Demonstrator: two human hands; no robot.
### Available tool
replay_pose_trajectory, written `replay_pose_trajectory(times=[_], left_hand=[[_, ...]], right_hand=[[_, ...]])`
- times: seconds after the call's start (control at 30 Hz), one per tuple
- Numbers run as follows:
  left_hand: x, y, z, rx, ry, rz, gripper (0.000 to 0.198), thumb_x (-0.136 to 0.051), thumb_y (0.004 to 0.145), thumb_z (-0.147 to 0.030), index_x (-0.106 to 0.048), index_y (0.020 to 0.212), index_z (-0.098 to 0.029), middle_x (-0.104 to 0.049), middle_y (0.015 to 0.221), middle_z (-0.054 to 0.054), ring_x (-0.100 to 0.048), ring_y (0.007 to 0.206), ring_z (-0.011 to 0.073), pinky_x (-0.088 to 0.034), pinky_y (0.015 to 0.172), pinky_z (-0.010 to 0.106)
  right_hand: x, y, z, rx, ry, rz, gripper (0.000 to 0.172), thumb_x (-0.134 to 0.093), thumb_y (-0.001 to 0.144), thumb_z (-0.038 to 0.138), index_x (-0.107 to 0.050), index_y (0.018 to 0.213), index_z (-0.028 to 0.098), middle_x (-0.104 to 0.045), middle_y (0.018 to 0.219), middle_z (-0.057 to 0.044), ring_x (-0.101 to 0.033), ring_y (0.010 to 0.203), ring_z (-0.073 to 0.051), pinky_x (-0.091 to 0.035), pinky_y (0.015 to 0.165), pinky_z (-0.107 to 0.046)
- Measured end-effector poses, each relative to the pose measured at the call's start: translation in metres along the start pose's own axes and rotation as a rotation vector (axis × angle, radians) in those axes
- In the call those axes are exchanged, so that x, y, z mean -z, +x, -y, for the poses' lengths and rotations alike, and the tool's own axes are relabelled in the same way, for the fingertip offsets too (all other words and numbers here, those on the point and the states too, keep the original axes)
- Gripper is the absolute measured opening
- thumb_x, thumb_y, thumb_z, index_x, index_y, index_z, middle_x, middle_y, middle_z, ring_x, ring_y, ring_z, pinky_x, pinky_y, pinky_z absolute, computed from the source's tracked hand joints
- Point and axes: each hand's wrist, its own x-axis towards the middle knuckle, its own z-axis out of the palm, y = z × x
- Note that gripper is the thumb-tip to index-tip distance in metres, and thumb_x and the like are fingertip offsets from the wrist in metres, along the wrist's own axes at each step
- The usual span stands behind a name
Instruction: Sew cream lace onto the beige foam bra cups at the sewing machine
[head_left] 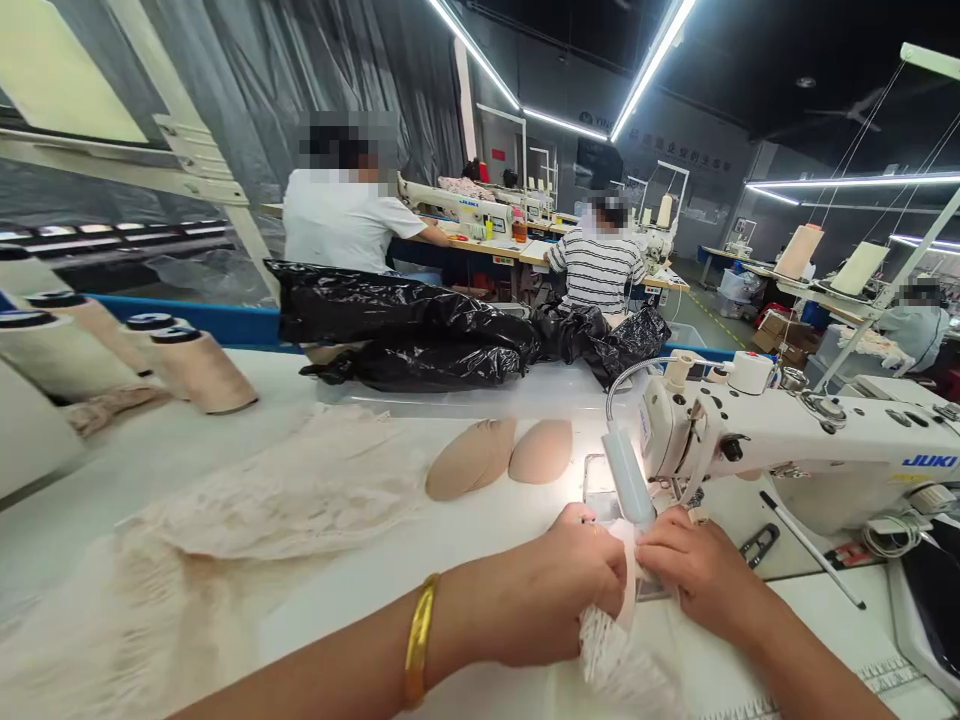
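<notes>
Close to the needle area of a white sewing machine, my left hand is closed on a pale piece of lace-edged fabric. The lace end hangs down below its fingers. On the other side of the same fabric, my right hand has its fingers pressed together at the edge, under the lamp. Its fingertips partly hide the cloth and the presser foot. Beige bra cups lie on the table left of the machine, with another cup beside them.
Cream lace fabric spreads over the table's left. Thread cones stand behind it; black plastic bags lie along the back. Thread snips and a pen rest right of my hands. Two people sit at machines ahead.
</notes>
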Motion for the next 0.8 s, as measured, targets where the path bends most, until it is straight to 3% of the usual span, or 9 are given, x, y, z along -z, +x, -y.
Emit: replay_pose_trajectory(times=[0.23, 0.53, 0.8], left_hand=[[0.000, 0.001, -0.002, 0.114, -0.154, 0.021, 0.021, -0.071, 0.071, -0.004, -0.062, 0.061, -0.019, -0.072, 0.094, 0.000, -0.059, 0.076, 0.0174, -0.037, 0.083, 0.038], [-0.005, 0.001, 0.003, 0.102, -0.199, -0.004, 0.019, -0.067, 0.076, -0.005, -0.063, 0.063, -0.019, -0.073, 0.091, -0.001, -0.062, 0.076, 0.0162, -0.034, 0.086, 0.039], [-0.003, -0.002, 0.004, 0.048, -0.169, -0.036, 0.019, -0.067, 0.076, -0.006, -0.065, 0.063, -0.019, -0.071, 0.087, 0.001, -0.062, 0.075, 0.0171, -0.039, 0.084, 0.036]], right_hand=[[-0.004, -0.005, -0.011, -0.085, -0.036, 0.038, 0.037, -0.050, 0.092, 0.000, -0.069, 0.112, 0.025, -0.076, 0.105, -0.003, -0.064, 0.094, -0.021, -0.049, 0.074, -0.030], [-0.004, -0.008, -0.012, -0.094, -0.094, 0.052, 0.036, -0.053, 0.093, 0.003, -0.068, 0.116, 0.025, -0.075, 0.110, -0.005, -0.066, 0.098, -0.022, -0.052, 0.080, -0.032], [-0.002, -0.007, -0.012, -0.059, -0.110, 0.046, 0.036, -0.053, 0.092, 0.001, -0.066, 0.117, 0.025, -0.075, 0.107, -0.005, -0.068, 0.095, -0.021, -0.053, 0.086, -0.034]])
